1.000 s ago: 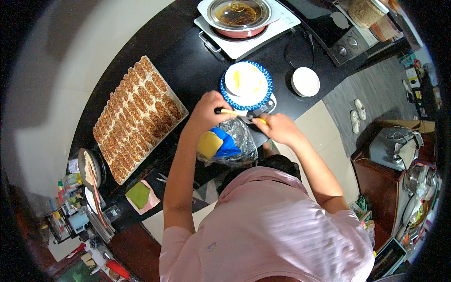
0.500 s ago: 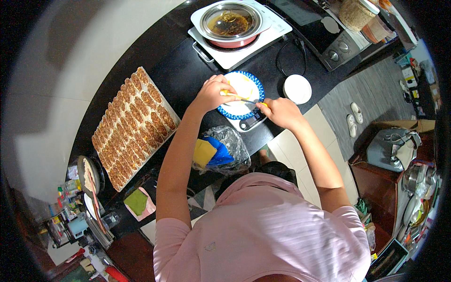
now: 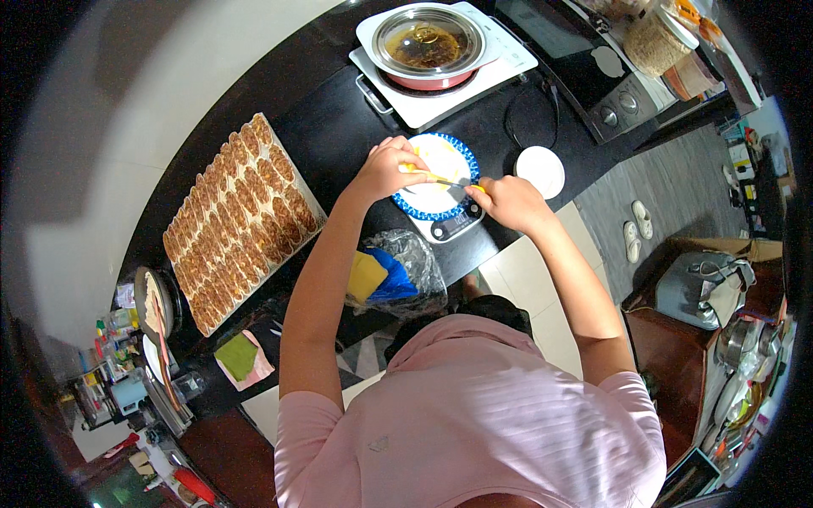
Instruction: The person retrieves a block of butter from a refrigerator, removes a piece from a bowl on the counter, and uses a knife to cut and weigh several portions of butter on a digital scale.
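Over a white plate with a blue patterned rim [image 3: 472, 157], my left hand [image 3: 391, 169] pinches a small yellow piece [image 3: 415, 171] whose kind I cannot make out. My right hand [image 3: 513, 203] is closed round the yellow handle of a small knife [image 3: 453, 182]. The blade points left across the plate and reaches the yellow piece. Pale and yellow bits [image 3: 442, 154] lie on the plate. Beneath it sits a kitchen scale [image 3: 456, 225] with a lit display. Just right of the plate stands a small round white dish or lid [image 3: 539, 173].
A lidded red pan [image 3: 430, 44] sits on a white cooktop [image 3: 500, 72] behind the plate. Left is a tray [image 3: 292, 241] with rows of brown-topped pieces. A clear plastic bag [image 3: 423, 262] with blue and yellow items lies near my left forearm. A microwave [image 3: 614, 106] stands far right.
The whole view has shifted slightly. Both hands keep nearly the same hold and place over the plate, with the knife still against the yellow piece.
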Demonstrator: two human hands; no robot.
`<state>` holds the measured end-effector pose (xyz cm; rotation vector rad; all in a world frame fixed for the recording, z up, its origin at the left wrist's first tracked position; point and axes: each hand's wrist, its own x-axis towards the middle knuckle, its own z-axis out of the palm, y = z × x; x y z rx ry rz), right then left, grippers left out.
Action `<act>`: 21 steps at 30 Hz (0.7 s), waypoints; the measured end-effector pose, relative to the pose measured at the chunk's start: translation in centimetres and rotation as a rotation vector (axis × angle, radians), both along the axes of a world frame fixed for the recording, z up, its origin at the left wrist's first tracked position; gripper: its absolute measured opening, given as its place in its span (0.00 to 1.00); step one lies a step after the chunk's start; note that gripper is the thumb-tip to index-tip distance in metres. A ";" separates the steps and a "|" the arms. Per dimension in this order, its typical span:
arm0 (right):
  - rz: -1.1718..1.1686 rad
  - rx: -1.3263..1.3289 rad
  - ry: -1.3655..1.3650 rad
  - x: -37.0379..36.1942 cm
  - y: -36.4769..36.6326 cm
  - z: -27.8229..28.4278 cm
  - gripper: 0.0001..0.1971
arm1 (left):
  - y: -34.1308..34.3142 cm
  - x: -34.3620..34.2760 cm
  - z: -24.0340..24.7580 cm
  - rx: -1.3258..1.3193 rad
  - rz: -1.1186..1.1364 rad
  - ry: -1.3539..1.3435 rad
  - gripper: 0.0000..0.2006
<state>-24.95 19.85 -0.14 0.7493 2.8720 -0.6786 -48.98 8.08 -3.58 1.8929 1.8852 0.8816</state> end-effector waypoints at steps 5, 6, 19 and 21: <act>0.044 0.056 0.064 0.0 0.4 -0.3 0.25 | 0.1 -0.2 -0.3 0.011 0.012 0.010 0.12; 0.051 0.066 0.069 0.0 0.4 -0.3 0.25 | 0.2 -0.3 -0.4 0.009 0.013 0.017 0.12; 0.084 0.062 0.061 0.2 0.9 0.8 0.25 | 0.2 -0.8 -1.3 0.034 0.074 -0.006 0.14; 0.060 0.043 0.015 0.6 1.0 1.6 0.25 | 0.1 -0.6 -1.0 0.025 0.098 0.002 0.15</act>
